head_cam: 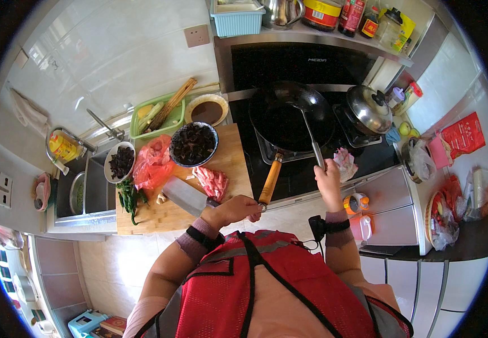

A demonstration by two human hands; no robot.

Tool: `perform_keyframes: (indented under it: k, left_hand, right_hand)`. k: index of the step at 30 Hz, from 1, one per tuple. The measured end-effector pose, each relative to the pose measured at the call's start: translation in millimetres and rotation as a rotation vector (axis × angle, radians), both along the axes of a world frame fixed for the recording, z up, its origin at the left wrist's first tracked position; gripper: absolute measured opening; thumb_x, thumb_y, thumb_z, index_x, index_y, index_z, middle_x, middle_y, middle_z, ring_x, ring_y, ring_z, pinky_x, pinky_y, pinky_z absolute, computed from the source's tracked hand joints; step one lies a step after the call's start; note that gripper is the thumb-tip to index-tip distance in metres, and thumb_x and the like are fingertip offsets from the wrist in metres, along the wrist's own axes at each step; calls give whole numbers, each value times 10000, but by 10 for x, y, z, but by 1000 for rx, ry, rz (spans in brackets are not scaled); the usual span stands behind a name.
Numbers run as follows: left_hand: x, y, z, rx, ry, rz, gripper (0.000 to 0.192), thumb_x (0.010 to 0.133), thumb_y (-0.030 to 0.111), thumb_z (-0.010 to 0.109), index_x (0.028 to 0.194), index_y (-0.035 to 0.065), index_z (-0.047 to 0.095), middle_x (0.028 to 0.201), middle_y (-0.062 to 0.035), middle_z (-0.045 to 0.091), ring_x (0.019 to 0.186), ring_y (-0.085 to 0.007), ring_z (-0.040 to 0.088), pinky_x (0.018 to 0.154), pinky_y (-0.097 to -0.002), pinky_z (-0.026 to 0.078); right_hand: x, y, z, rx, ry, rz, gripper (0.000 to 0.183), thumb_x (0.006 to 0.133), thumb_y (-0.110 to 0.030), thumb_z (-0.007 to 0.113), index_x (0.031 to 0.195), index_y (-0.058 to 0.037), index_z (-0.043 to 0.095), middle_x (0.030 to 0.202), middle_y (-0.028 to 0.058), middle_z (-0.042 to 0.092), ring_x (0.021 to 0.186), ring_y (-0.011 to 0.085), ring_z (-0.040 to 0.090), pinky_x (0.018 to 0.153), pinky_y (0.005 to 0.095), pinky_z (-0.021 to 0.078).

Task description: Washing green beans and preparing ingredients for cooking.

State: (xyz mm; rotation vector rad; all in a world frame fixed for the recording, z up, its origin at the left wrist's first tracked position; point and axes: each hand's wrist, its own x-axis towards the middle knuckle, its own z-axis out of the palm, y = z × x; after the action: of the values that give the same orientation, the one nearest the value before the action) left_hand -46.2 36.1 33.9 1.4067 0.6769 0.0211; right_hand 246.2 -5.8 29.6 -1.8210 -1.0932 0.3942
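Note:
A black wok [290,122] sits on the left burner of the glass-topped gas stove [277,186], and its inside looks dark. Its wooden handle [271,179] points towards me. At the metal ring on the handle's end, the fingers of my left hand [237,209] are pinched. My right hand [329,179] grips the steel handle of a cooking spatula [310,133], whose head rests in the wok. A crumpled cloth [346,164] lies on the stove beside my right hand. Left of my left hand, a cleaver [187,194] lies on the wooden cutting board [237,160].
The board also holds sliced raw meat [211,182], green peppers [129,198], a red plastic bag [154,162] and a bowl of black fungus [194,143]. Behind are a bowl of brown sauce [207,112] and a green basket [165,114]. A lidded pot [368,110] occupies the right burner.

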Motion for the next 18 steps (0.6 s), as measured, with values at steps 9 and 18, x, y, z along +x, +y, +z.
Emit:
perform_keyframes:
  k: [9,18]
  left_hand:
    - [-51,-18,-20,20,-10,15,344,916,286,499,851,-31,616,798,-81,635,747,-149,595,720,-273,482]
    - [-350,90,85,38,-14,149,258,914,223,506,906,-10,616,857,-58,637,784,-127,592,725,-255,477]
  right_hand:
    - [-136,73,-62,-57,-272,-19,220,767,-166,595,887,5,527,758,164,593,726,317,590,639,380,456]
    - [39,201,433,-146,-314,89,372,786,-368,638,887,-16,571,716,138,624,672,280,624,572,380,463]
